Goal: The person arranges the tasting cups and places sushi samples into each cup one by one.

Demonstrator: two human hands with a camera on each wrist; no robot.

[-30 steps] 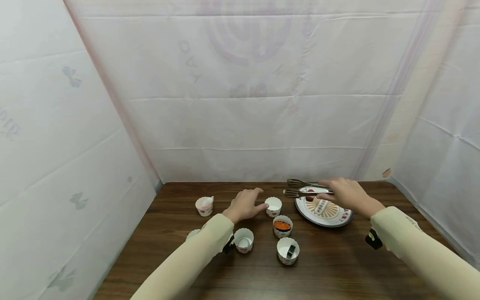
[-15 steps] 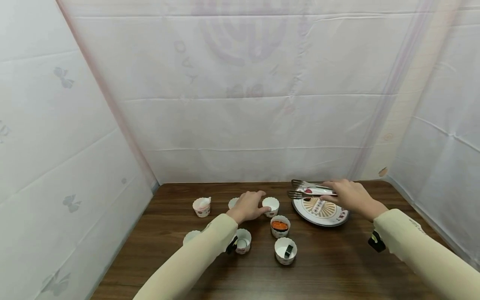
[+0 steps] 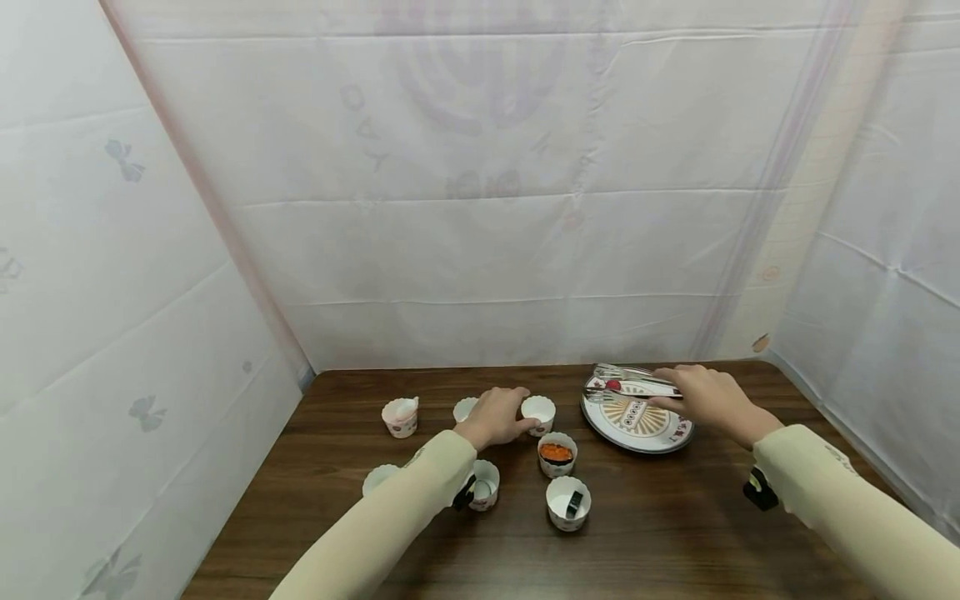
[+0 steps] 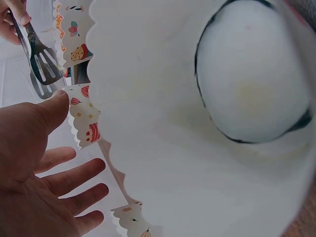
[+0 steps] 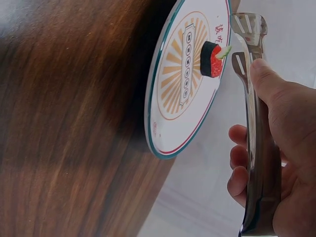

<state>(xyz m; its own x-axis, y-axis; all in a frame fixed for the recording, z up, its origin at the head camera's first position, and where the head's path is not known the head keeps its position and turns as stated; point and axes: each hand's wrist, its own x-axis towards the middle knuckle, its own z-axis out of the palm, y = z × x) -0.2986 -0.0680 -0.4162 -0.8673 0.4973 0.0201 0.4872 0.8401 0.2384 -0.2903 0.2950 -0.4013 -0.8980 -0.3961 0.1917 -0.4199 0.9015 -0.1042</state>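
Observation:
In the head view, my left hand (image 3: 495,415) reaches beside a white paper baking cup (image 3: 537,409), thumb right at its rim. The left wrist view shows its fingers spread and straight. My right hand (image 3: 708,398) grips slotted metal tongs (image 5: 259,163), with their arms apart. The tongs' tips are over a round white plate (image 5: 165,140) printed with a tan sunburst. On that plate sits a piece of sushi (image 5: 211,60), wrapped in black with a red topping and a green slice, close to the tongs' ends.
Several more paper cups stand around the left arm. One holds orange-topped sushi (image 3: 556,452), another a small black-wrapped piece (image 3: 574,504). A near cup (image 4: 148,148) contains a white round piece with a dark edge. White cloth (image 3: 450,250) hangs behind the brown wooden table (image 3: 637,542).
The tongs have moved slightly right and lower over the plate, toward the sushi on it. My left hand stays beside the cup, its thumb near the rim. The head view has shifted slightly.

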